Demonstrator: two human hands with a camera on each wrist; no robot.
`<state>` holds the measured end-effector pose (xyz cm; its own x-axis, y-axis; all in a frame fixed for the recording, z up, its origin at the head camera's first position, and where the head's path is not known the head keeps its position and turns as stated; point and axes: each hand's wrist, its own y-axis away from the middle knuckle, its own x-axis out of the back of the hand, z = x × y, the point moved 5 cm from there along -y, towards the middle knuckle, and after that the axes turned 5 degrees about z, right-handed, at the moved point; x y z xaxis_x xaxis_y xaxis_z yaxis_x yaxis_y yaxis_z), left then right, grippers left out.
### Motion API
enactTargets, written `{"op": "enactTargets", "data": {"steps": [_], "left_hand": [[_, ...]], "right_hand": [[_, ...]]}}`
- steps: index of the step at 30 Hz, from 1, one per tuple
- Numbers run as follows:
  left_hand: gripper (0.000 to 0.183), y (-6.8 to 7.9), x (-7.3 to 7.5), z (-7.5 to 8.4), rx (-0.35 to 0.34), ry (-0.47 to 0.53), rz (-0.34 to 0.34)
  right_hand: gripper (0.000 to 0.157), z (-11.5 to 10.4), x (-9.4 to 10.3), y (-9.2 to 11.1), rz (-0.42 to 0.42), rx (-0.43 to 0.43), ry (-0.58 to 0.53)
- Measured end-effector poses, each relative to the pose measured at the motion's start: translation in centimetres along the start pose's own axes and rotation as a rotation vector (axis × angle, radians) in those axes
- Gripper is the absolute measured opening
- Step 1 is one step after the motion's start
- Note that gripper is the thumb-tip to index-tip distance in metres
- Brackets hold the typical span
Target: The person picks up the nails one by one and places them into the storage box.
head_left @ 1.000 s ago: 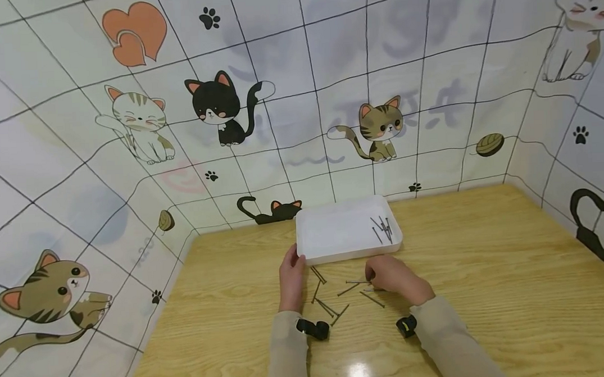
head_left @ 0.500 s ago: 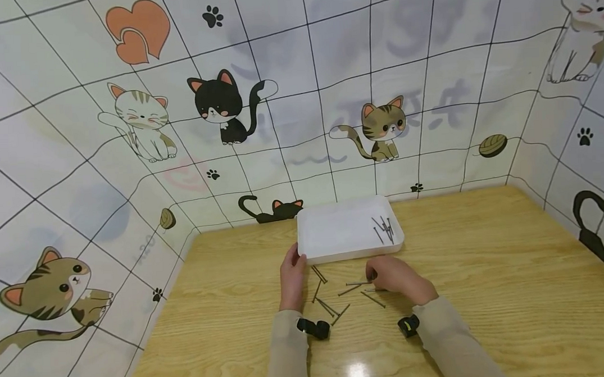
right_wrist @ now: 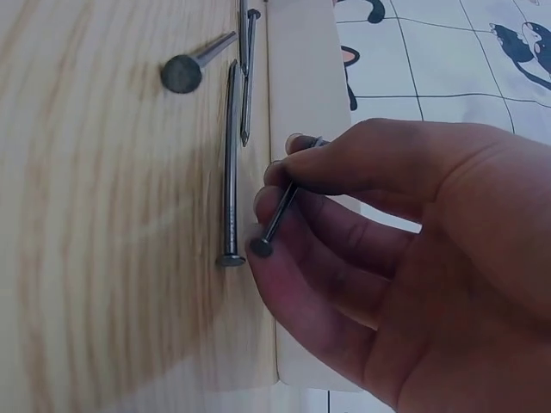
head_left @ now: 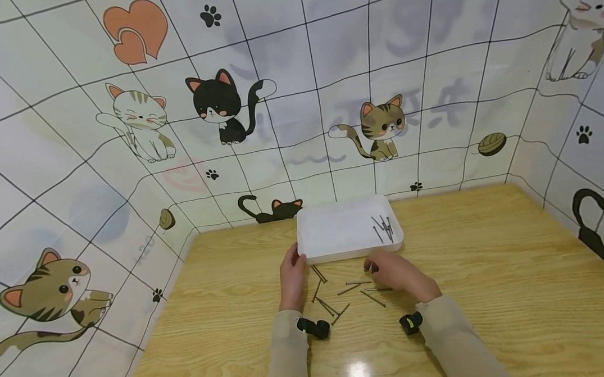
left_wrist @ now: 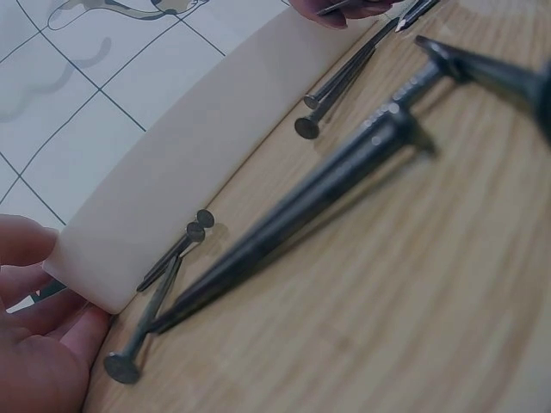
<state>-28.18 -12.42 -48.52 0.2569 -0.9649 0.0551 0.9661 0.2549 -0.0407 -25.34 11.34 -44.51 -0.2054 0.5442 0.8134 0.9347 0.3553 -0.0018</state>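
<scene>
My left hand holds the front left corner of a shallow white tray, thumb at the rim, as the left wrist view shows. My right hand is just in front of the tray's front wall, pinching a metal nail between thumb and fingers; its flat head points down toward the little finger in the right wrist view. Several nails lie in a loose bunch at the tray's right end. On the table between my hands, more loose nails are scattered, some crossing each other.
The wood-grain table runs back to a wall covered with cat drawings, and the tray stands near that wall. A black camera strap is on my left wrist, another black camera on my right.
My right hand has risen slightly off the table toward the tray with the nail in its fingers, uncovering more of the nails beneath it. The left hand stays at the tray's corner.
</scene>
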Motion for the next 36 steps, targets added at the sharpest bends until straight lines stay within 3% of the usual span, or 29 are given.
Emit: {"op": "enactTargets", "data": {"steps": [10,17,23,30,36], "left_hand": [[0.045,0.0,0.0,0.1,-0.010,0.018,-0.002],[0.044,-0.3,0.1,-0.2,0.011,0.026,0.000],[0.044,-0.3,0.1,-0.4,0.014,0.015,-0.005],[0.043,-0.4,0.0,-0.4,0.021,0.007,0.004],[0.044,-0.4,0.1,-0.4,0.017,0.006,0.011]], "right_hand": [[0.021,0.1,0.7,-0.2,0.032,0.033,-0.095],[0.025,1.0,0.3,-0.7,-0.011,-0.032,-0.445],[0.028,1.1,0.1,-1.1,0.013,-0.020,-0.578],[0.034,1.1,0.8,-1.4,0.079,-0.009,-0.592],[0.030,0.3,2.4,-1.8,0.160,0.024,-0.572]]}}
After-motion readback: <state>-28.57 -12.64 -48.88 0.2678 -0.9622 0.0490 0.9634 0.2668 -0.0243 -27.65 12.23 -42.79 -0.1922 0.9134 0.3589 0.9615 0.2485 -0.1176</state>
